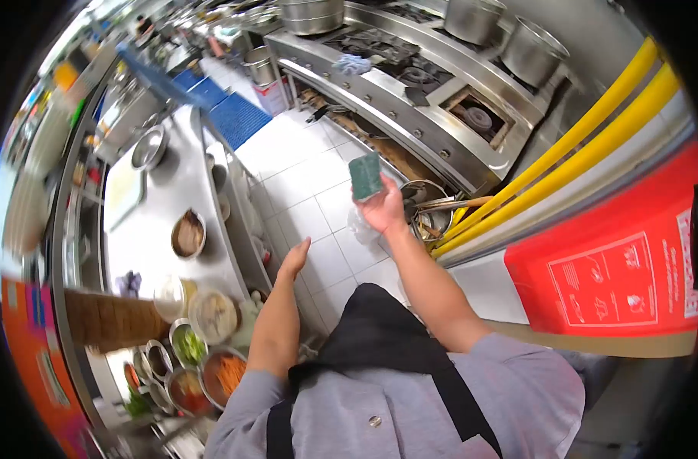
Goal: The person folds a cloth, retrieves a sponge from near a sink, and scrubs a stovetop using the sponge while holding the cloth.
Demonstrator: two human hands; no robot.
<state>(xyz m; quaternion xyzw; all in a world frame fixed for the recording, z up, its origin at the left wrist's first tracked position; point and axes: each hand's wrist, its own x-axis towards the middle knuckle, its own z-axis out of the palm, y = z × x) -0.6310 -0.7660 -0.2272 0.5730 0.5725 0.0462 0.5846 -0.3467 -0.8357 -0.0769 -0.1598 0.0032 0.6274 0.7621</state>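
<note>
My right hand (381,206) is closed around a dark green scouring pad (366,176), held up over the tiled floor. Just below that hand is something clear and crumpled, like a plastic bag (360,228); I cannot tell whether the hand touches it. My left hand (294,258) hangs in the air beside the steel worktable (203,260), seen edge-on with its fingers stretched out and nothing in it. Nearest to it on the table is a metal bowl (188,233) with a brownish piece of food inside.
Containers of shredded carrot (230,373) and chopped greens (189,346) stand at lower left. A mixing bowl (149,148) and cutting board (125,191) lie farther along the table. Opposite is a stove (410,99) with large pots (534,50). Yellow pipes (563,138) run at right.
</note>
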